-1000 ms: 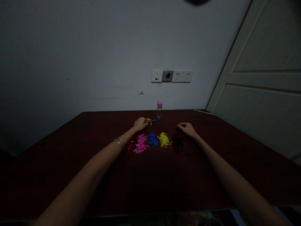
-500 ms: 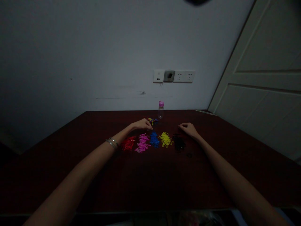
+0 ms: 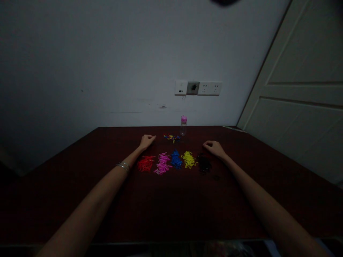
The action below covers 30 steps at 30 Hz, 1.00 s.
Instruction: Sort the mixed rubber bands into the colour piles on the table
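My left hand [image 3: 147,141] is just left of a small mixed pile of coloured bands [image 3: 172,137], not touching it. Its fingers are curled together, and I cannot make out anything in them. Near the black pile [image 3: 204,163], my right hand [image 3: 214,148] rests on the table with fingers curled in and nothing visible in them. Between my forearms lie sorted piles of thin bands that look like rubber bands: red [image 3: 145,164], pink [image 3: 162,164], blue [image 3: 176,159] and yellow [image 3: 189,160]. Behind the mixed pile stands a clear bottle [image 3: 183,128] with a pink cap.
The dark reddish table [image 3: 171,203] meets a pale wall [image 3: 120,64] at its back edge. Sockets and switches [image 3: 198,88] are on the wall. A panelled door [image 3: 302,82] stands at the right. One dark loop [image 3: 215,177] lies near my right forearm.
My left hand has moved left and slightly back, from above the blue pile to the left side of the mixed pile, which now shows fully. The right hand has stayed put.
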Tool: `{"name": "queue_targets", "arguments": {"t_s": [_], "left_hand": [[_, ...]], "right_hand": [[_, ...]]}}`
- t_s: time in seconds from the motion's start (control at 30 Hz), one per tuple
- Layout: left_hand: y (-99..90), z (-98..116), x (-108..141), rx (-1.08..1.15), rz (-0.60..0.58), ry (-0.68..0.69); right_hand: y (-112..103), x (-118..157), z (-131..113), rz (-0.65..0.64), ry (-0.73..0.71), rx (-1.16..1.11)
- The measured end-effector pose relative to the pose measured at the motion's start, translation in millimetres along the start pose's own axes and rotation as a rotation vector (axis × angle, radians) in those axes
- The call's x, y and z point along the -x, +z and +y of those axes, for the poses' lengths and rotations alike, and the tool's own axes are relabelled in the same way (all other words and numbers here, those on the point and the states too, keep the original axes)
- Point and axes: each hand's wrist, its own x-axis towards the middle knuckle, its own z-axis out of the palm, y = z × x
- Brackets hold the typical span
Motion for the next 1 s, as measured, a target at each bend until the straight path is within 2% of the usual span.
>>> {"name": "queue_targets", "arguments": {"t_s": [0.2,0.37,0.57,0.67,0.77,1.0], "left_hand": [[-1.7,-5,1,0.185,0.080,-0.066],[-1.9,-7,1,0.213,0.066,-0.068],[-0.5,-10,-1,0.214,0.068,-0.047],[-0.7,-11,-2,0.207,0.065,-0.040],[-1.2,-10,-1,0.204,0.056,-0.050],[-1.7,-8,0,0.187,0.047,-0.042]], "right_hand": [[-1,-4,-2,-0.051,0.023,0.063],[2,-14,-36,-0.111,0.030,0.158],[31,-36,-102,-0.214,-0.075,0.141],[51,-47,-123,-0.285,-0.091,0.149],[67,-55,-133,-0.332,-0.076,0.164],[84,-58,-141,-0.252,-0.008,0.237]]}}
